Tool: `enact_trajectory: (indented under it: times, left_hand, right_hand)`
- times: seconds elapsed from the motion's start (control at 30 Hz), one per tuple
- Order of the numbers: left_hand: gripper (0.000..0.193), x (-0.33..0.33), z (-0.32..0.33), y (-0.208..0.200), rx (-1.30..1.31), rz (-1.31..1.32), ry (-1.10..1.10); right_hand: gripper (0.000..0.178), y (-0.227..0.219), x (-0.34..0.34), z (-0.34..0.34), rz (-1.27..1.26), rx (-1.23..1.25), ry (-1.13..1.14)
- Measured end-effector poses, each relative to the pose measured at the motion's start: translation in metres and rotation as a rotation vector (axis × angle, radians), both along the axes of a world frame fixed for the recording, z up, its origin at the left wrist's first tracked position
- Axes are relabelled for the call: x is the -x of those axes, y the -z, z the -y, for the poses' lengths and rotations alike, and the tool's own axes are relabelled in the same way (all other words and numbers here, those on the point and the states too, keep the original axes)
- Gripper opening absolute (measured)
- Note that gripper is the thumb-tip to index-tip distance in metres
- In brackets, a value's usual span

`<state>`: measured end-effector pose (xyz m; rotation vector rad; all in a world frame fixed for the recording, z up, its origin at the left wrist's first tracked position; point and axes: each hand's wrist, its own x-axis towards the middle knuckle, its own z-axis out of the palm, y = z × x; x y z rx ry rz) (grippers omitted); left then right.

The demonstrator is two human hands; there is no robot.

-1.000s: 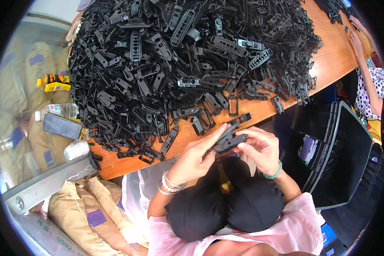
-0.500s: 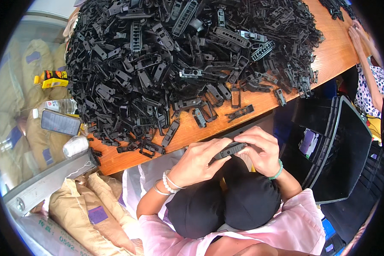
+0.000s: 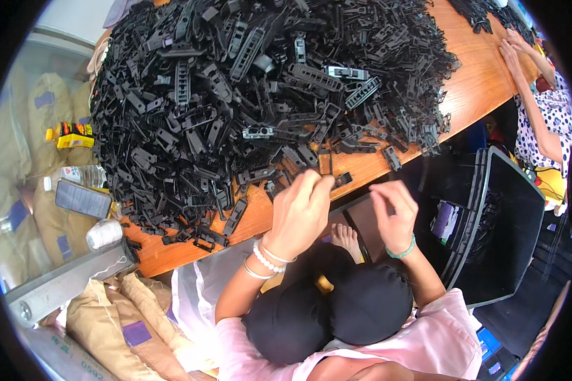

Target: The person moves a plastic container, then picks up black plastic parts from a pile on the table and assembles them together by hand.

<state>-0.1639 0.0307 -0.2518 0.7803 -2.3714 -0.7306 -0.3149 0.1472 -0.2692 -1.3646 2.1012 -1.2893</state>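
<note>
The large heap of black moulded plastic parts (image 3: 235, 101) covers most of the orange-brown wooden table (image 3: 473, 95), with single pieces lying loose along the near edge. Your left hand (image 3: 299, 213), wearing a white beaded bracelet (image 3: 267, 259) at the wrist, is over that near edge, fingers bent downward beside the loose pieces; the fingertips are hidden, so whether its grip has taken a piece cannot be told. One small black oblong part (image 3: 342, 180) lies just right of those fingers, at the table edge. Your right hand (image 3: 395, 216), with a green beaded bracelet (image 3: 403, 246), is raised short of the table, fingers loosely curled and its grip released. Below and between your hands, a bare foot (image 3: 345, 238) shows past your black-covered knees (image 3: 370, 301). To your right stands a deep black plastic bin (image 3: 518, 241), with dark pieces visible inside. At the left end of the table are a dark-screened phone (image 3: 82, 199), a white spool of thread (image 3: 104, 235) and a clear plastic bottle (image 3: 86, 174), tan sacks (image 3: 44, 222) behind them. At the far right, a co-worker's hands (image 3: 513, 54) are at the table, well apart from yours.
</note>
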Motion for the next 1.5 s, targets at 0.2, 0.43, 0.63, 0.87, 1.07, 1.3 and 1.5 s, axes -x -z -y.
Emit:
enact_trajectory:
  times: [0.2, 0.43, 0.63, 0.87, 1.07, 1.3, 1.5]
  left_hand:
    - [0.015, 0.029, 0.017, 0.003, 0.137, 0.309, -0.132]
    - [0.013, 0.029, 0.02, -0.003, 0.057, 0.282, -0.19]
    - [0.002, -0.003, 0.01, -0.012, -0.46, -0.203, -0.273]
    - [0.006, 0.0, -0.021, 0.021, -1.123, -0.106, 0.103]
    - [0.028, 0.007, -0.023, 0.019, -1.047, -0.426, -0.132]
    - [0.037, -0.006, -0.017, 0.021, -1.317, -0.422, -0.001]
    - [0.035, -0.002, -0.024, 0.025, -1.398, -0.406, 0.037]
  right_hand:
    - [0.022, 0.004, 0.028, 0.018, -0.286, 0.024, 0.265]
    - [0.036, 0.003, 0.021, 0.025, -0.242, -0.081, 0.052]
    - [0.028, -0.012, 0.032, 0.036, -0.212, -0.226, -0.148]
    - [0.024, -0.01, 0.038, 0.04, 0.313, -0.247, -0.022]
    - [0.018, 0.0, 0.039, 0.041, 0.65, -0.232, -0.007]
    - [0.017, -0.002, 0.034, 0.036, 0.623, -0.249, 0.006]
    - [0.017, 0.006, 0.04, 0.021, 0.679, -0.203, 0.01]
